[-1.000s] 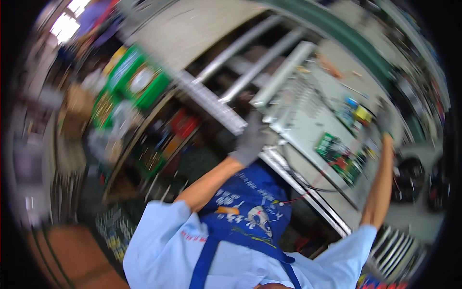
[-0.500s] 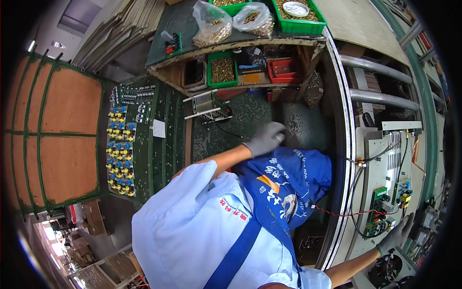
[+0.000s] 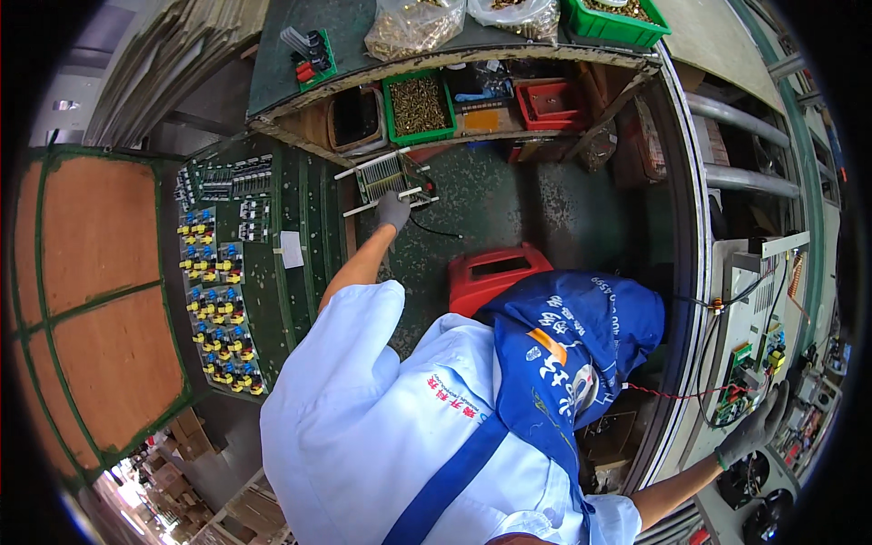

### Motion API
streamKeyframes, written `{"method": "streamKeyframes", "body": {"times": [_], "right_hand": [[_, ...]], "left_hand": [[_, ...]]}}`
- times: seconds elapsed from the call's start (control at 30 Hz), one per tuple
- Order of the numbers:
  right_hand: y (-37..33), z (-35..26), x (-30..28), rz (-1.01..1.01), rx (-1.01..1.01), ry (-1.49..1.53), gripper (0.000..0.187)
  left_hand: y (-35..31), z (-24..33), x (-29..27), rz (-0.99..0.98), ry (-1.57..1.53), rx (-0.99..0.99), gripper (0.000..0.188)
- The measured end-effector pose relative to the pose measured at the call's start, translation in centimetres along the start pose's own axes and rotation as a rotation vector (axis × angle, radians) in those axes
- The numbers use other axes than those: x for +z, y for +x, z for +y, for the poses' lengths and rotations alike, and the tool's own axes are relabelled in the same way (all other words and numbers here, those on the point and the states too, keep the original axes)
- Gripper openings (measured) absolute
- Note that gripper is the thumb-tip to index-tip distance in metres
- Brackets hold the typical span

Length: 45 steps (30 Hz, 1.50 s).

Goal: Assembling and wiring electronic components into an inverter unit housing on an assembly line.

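At the left, my left hand (image 3: 393,212) in a grey glove reaches a small frame with white rods and metal fins (image 3: 380,174) on the floor. Its bunched fingers look closed on a rod, though the hand partly hides the contact. A black cable (image 3: 438,230) trails from the frame. Over at the far right, my gloved right hand (image 3: 756,427) lies with fingers extended, near a green circuit board (image 3: 732,398) in an uncovered grey metal chassis (image 3: 727,338). A red twisted wire (image 3: 668,392) runs toward that board.
A red plastic stool (image 3: 465,286) stands before me. The shelf holds a green bin of brass parts (image 3: 418,104) and a red tray (image 3: 550,107). Boards with yellow and blue parts (image 3: 218,336) fill the left bench. Black fans (image 3: 747,480) sit by my right arm.
My left hand has moved left from above my apron to the white-rodded frame. The red stool has come into view as my body shifted. My right hand stays by the chassis, fingers extended.
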State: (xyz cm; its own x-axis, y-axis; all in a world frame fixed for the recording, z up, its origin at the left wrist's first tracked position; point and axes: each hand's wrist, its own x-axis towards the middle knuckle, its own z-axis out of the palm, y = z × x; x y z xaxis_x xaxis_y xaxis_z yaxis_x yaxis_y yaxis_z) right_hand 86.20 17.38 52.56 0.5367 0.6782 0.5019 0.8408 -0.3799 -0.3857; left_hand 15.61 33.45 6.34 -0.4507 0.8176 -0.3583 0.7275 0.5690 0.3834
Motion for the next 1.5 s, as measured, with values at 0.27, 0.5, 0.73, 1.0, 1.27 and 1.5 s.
{"method": "streamKeyframes", "body": {"times": [0.27, 0.5, 0.73, 1.0, 1.27, 1.5], "right_hand": [[-0.7, -2.4, 3.1, -0.135, -0.050, 0.121, 0.037], [-2.5, -1.9, 3.6, -0.237, -0.011, 0.109, 0.037], [-5.8, -0.5, 3.4, -0.266, 0.004, 0.038, 0.036], [-8.5, 2.4, 2.0, -0.209, 0.172, 0.163, 0.034], [-8.7, -5.8, 9.3, -0.199, 0.163, 0.459, 0.031], [-18.7, -13.3, 32.5, -0.777, -0.069, 0.689, 0.041]], "left_hand": [[5.0, 3.3, -0.7, -0.117, 0.097, -0.139, 0.059], [9.6, 3.9, -0.6, -0.325, 0.323, -0.116, 0.050], [9.2, 3.7, -0.9, -0.307, 0.375, -0.005, 0.050], [5.7, 1.1, -4.6, -0.264, 0.241, 0.005, 0.053], [-3.2, 7.1, -13.0, -0.237, -0.562, 0.106, 0.053], [-14.4, 20.5, -29.1, -0.207, -0.242, 0.650, 0.028]]}}
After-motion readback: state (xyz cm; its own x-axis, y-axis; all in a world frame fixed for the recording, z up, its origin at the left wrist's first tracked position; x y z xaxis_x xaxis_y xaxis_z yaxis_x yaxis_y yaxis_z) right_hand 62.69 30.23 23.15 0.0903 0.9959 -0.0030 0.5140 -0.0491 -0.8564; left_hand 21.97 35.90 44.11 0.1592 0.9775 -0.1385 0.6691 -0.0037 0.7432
